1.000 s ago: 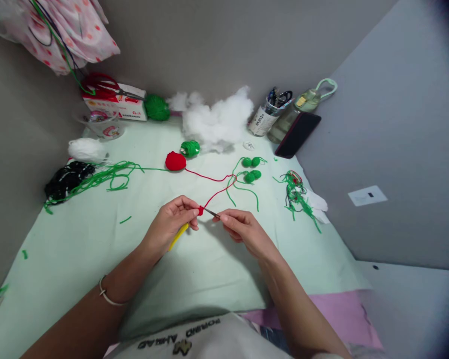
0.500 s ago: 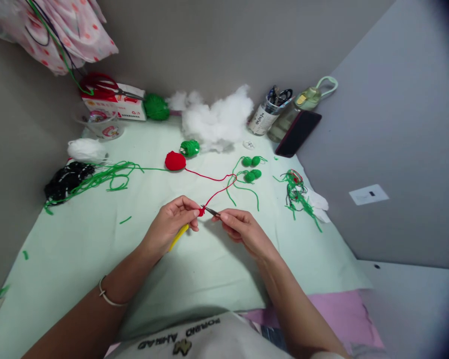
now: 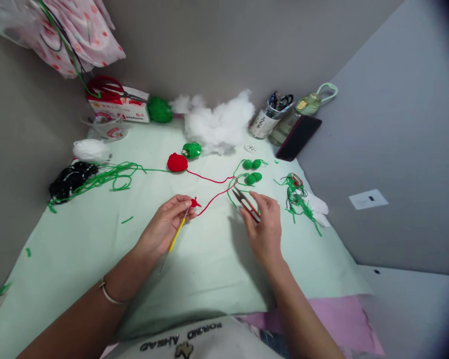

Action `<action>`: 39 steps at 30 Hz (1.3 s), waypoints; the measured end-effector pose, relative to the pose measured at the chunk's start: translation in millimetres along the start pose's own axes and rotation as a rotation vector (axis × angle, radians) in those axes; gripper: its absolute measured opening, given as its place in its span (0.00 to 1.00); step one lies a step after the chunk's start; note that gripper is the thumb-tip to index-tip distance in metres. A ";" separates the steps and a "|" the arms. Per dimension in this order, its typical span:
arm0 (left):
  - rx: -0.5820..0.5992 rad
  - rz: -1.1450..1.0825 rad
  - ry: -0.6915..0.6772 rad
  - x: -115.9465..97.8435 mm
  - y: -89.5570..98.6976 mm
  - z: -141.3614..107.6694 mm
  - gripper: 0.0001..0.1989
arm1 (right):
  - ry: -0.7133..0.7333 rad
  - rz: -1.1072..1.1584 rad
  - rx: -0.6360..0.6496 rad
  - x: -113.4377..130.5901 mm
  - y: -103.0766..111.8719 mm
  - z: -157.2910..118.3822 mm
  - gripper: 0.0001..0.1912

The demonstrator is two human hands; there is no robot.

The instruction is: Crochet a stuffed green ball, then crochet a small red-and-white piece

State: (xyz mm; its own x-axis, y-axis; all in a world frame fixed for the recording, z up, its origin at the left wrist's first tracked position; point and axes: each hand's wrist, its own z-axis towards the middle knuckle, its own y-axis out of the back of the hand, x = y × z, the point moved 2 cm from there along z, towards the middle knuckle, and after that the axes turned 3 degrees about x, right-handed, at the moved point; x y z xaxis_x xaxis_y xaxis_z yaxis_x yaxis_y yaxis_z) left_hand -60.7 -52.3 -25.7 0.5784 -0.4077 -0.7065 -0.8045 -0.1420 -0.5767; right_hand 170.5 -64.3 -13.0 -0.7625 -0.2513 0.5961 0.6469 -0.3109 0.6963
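My left hand (image 3: 162, 224) pinches a small red crocheted piece (image 3: 195, 203) between thumb and fingers, with short ends sticking out of it. A crochet hook with a yellow grip (image 3: 176, 235) lies in the same hand, slanting down toward the wrist. From that hand a red strand (image 3: 214, 197) loops right and back to the red yarn ball (image 3: 177, 163). My right hand (image 3: 265, 224) is closed around red-handled thread snips (image 3: 249, 207), their blades apart and pointing away from me, above green yarn ends and clear of the red piece.
Several small green crocheted balls (image 3: 251, 178) lie beyond the snips. White stuffing (image 3: 219, 124), a green yarn ball (image 3: 160, 109), a pen cup (image 3: 264, 122) and a phone (image 3: 298, 138) line the back. Yarn scraps (image 3: 297, 194) lie right; black yarn (image 3: 72, 182) and green strands (image 3: 108, 178) lie left.
My right hand has moved right, taking the snips away from the red piece. My left hand has turned, so the red piece and more of the crochet hook show.
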 end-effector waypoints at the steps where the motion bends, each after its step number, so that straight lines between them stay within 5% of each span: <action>1: -0.009 -0.029 0.003 0.5 -2.3 -0.7 0.13 | 0.143 -0.103 0.012 7.6 -3.4 -2.9 0.20; 6: -0.003 -0.090 0.044 7.3 -16.5 -5.6 0.13 | 0.822 -0.156 0.119 63.9 -30.3 -17.1 0.21; 11: 0.013 -0.051 0.043 13.0 -20.7 -7.2 0.11 | 0.996 -0.190 0.082 82.8 -38.7 -7.5 0.10; 14: 0.060 -0.017 0.004 9.7 -22.5 -10.2 0.07 | 0.864 -0.075 0.044 77.5 -29.9 4.1 0.11; 20: 0.244 0.200 -0.056 -6.7 -30.9 -19.1 0.08 | 0.068 0.798 0.150 65.9 -13.6 25.0 0.06; 24: 0.224 0.292 -0.117 -11.1 -33.4 -19.2 0.07 | -0.344 1.255 0.166 56.7 -22.8 27.0 0.08; 28: 0.195 0.281 -0.151 -9.9 -36.1 -17.4 0.08 | -0.413 1.361 0.089 49.8 -31.8 24.8 0.11; 33: 0.149 0.219 -0.163 -6.7 -41.4 -14.4 0.12 | -0.291 1.228 0.178 50.1 -36.6 20.3 0.04; 39: 0.014 0.285 -0.348 -5.3 -45.1 -12.4 0.13 | -0.193 1.055 0.202 48.8 -30.5 21.9 0.05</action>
State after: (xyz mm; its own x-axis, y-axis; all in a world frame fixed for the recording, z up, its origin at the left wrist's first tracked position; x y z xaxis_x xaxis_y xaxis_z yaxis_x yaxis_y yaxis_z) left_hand -29.1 -54.9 9.1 0.3467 -0.1013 -0.9325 -0.9378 -0.0549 -0.3428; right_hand 113.7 -47.0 3.7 0.1800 -0.1494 0.9723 0.9775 0.1373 -0.1598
